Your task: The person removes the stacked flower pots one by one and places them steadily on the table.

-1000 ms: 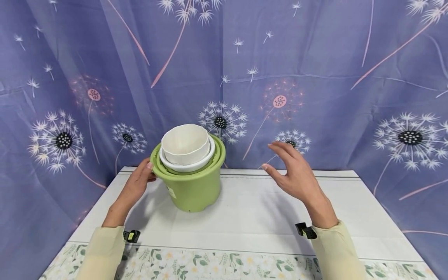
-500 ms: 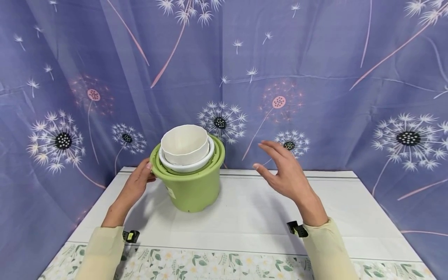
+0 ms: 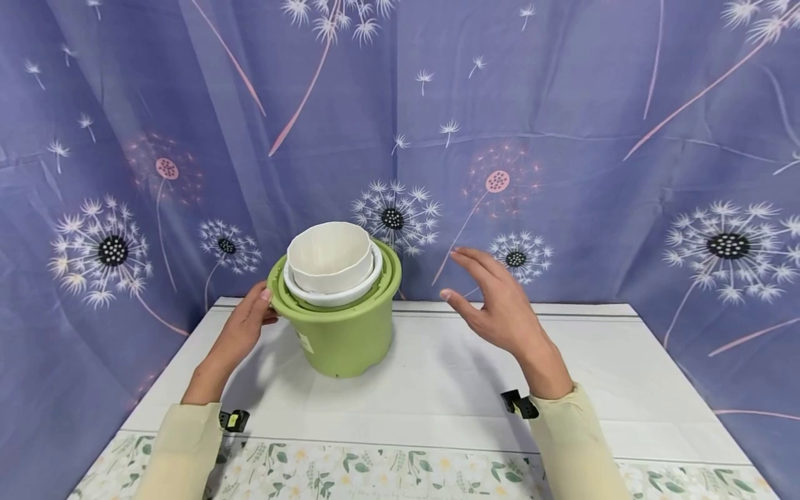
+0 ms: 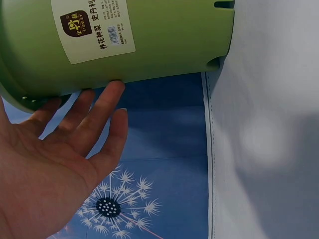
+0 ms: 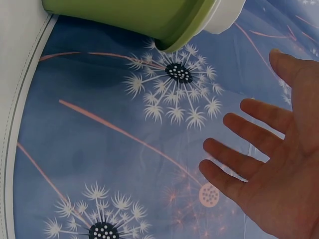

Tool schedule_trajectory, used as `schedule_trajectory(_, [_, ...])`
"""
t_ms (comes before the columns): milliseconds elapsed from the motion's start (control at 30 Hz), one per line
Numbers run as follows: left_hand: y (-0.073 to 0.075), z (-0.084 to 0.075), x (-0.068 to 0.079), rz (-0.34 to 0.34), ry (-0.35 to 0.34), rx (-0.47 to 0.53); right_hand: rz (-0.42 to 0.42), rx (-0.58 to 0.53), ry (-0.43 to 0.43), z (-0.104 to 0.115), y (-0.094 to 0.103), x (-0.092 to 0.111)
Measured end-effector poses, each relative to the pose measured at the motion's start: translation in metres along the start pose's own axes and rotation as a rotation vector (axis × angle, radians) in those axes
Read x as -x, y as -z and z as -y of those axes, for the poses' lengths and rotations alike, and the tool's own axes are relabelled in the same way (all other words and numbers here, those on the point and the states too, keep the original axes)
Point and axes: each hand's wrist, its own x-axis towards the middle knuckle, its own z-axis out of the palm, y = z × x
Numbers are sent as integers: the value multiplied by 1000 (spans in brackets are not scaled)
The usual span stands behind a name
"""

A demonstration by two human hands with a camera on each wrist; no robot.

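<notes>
Head view: the green flowerpot (image 3: 350, 347) stood upright on the white tabletop (image 3: 431, 389), at 8 o'clock from the view centre. The white round pot (image 3: 334, 301) was seated in its mouth, and the cream faceted pot (image 3: 328, 260) was nested inside the white one, opening upward. The left hand (image 3: 242, 323) held the green rim at 9 o'clock, thumb at the edge and fingers lower down. The right hand (image 3: 503, 309) was positioned at 3 o'clock from the flowerpot, raised and apart from it, fingers extended toward 10 o'clock and gripping nothing. Both arms wore pale sleeves (image 3: 181, 451). A dandelion-print curtain (image 3: 562, 83) enclosed the rear and sides; a floral border (image 3: 350, 472) ran along the near edge at 6 o'clock.

Left wrist view: the flowerpot wall extended from 9 to 1 o'clock, with a printed label (image 4: 97, 27) at 11 o'clock reading "STANLEY". The left hand entered from 8 o'clock, fingertips against the wall. The tabletop occupied 3 o'clock.

Right wrist view: the flowerpot appeared at 11 o'clock, with a pale pot edge projecting from its rim at 1 o'clock. The right hand occupied 4 o'clock, palm visible, fingers spread and clear of the flowerpot.
</notes>
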Motion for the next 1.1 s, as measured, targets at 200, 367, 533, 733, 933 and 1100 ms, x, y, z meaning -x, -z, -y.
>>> schedule_trajectory(200, [2,6,1,1,2,1,15,-26,5,5,-7,-6])
schedule_trajectory(367, [3,5,1,2,1,5,6,-44,19,7,-10,-9])
schedule_trajectory(533, [4,5,0,2,6,3,11,-60,17,11,-12,-13])
schedule_trajectory(733, [4,5,0,6,11,0,6,-79,28,16,-15,-17])
schedule_trajectory(933, [3,3,0,7,21,1,4,-94,42,21,-19,-20])
schedule_trajectory(1100, [1,1,0,10,26,4,-3,-125,61,25,-24,-24])
